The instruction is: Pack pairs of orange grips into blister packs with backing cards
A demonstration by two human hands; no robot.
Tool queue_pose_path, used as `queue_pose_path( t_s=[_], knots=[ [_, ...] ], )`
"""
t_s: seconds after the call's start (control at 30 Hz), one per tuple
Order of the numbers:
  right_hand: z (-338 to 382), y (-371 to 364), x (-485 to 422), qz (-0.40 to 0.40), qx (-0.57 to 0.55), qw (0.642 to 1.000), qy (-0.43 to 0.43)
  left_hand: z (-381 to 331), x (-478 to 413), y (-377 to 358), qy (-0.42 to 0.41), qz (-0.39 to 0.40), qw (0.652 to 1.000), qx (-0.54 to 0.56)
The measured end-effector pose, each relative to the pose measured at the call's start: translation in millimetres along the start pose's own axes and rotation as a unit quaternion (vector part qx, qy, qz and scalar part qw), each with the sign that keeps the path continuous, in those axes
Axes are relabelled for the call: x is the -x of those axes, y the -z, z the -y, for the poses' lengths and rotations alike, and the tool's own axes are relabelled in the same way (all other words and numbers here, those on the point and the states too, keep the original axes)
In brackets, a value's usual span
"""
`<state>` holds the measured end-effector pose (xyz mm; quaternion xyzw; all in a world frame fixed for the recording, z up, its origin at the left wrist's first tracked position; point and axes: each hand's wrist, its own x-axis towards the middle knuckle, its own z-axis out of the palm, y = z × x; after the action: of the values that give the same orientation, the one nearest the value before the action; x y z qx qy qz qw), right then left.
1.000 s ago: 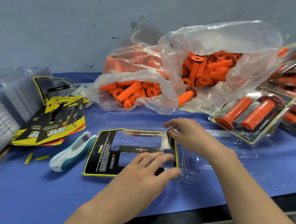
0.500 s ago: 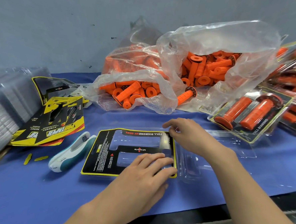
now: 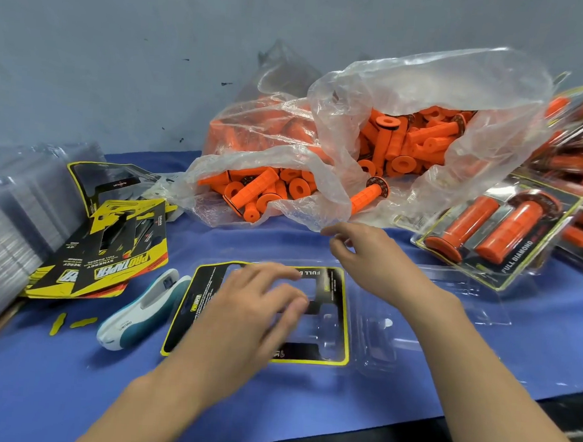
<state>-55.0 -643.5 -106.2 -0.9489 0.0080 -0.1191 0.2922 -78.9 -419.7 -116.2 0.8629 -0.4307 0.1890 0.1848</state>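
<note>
fingers of left hand spread over glossy backing card; right hand loosely curled, empty, above clear blister.

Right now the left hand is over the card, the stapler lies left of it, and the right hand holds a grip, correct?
Not quite: the head view shows the right hand empty, hovering short of the bag. The left hand is over the card, and the stapler lies left of it.
</note>
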Motion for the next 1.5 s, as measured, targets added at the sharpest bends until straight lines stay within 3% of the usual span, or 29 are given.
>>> queue_pose_path(
  t_s=[0.17, 0.33, 0.53, 0.67, 0.77, 0.9, 1.03, 1.1, 1.2, 1.27, 1.37, 1.5],
  knots=[
    [7, 1, -14, -0.029, -0.039, 0.999, 0.012, 63, -56, 0, 0.178, -0.021, 0.983, 0.046],
    [10, -6, -29, -0.025, -0.046, 0.998, 0.016, 141, -120, -21, 0.302, 0.055, 0.951, -0.048],
    [10, -7, -40, -0.042, -0.077, 0.996, 0.016, 185, -152, -46, 0.351, 0.140, 0.924, -0.066],
    [7, -7, -41, -0.049, -0.082, 0.995, 0.013, 198, -162, -54, 0.383, 0.206, 0.889, -0.146],
    [9, -7, -40, -0.051, -0.084, 0.995, 0.017, 200, -160, -49, 0.388, 0.218, 0.882, -0.153],
    [16, -8, -42, -0.050, -0.076, 0.996, 0.024, 201, -145, -29, 0.330, 0.132, 0.933, -0.062],
    [25, -11, -39, -0.042, -0.078, 0.995, 0.038, 186, -138, 1, 0.344, 0.074, 0.936, 0.001],
    [31, -12, -37, -0.037, -0.084, 0.995, 0.042, 170, -136, 17, 0.411, 0.074, 0.899, 0.133],
    [48, -16, -32, -0.030, -0.121, 0.990, 0.061, 127, -127, 38, 0.464, 0.074, 0.799, 0.375],
    [62, -19, -29, -0.033, -0.165, 0.983, 0.076, 97, -117, 44, 0.454, 0.058, 0.781, 0.425],
    [73, -20, -24, -0.062, -0.217, 0.972, 0.066, 58, -95, 45, 0.406, 0.023, 0.794, 0.452],
    [70, -15, -14, -0.016, -0.381, 0.924, 0.019, 34, -66, 43, 0.309, -0.029, 0.892, 0.328]
  ],
)
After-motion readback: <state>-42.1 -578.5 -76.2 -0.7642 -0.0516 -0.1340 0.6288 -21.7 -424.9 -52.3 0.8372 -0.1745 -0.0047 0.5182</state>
